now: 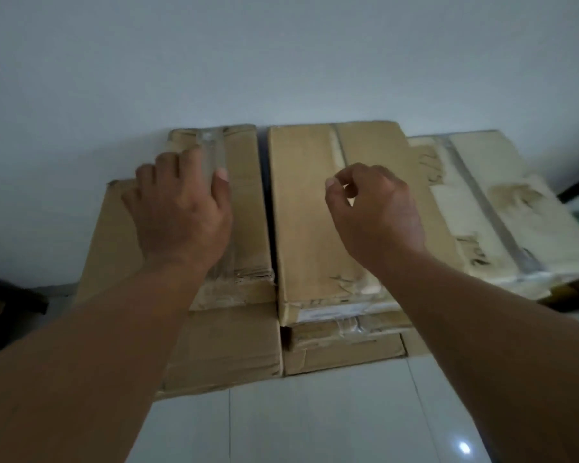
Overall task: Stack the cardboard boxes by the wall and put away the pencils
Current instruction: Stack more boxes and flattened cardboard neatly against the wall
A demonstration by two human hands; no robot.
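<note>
head: left hand (181,218) flat on top-left box (248,212); right hand (375,212) loosely curled, empty
risk: box may slide off stack if shoved

Left hand (181,222), right hand (378,215): bare forearms (81,362), nails (222,174) apparently short; view blurry.

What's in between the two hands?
In the head view, the dark gap between the left box and the middle box lies between the left hand and the right hand, plus bare cardboard.
</note>
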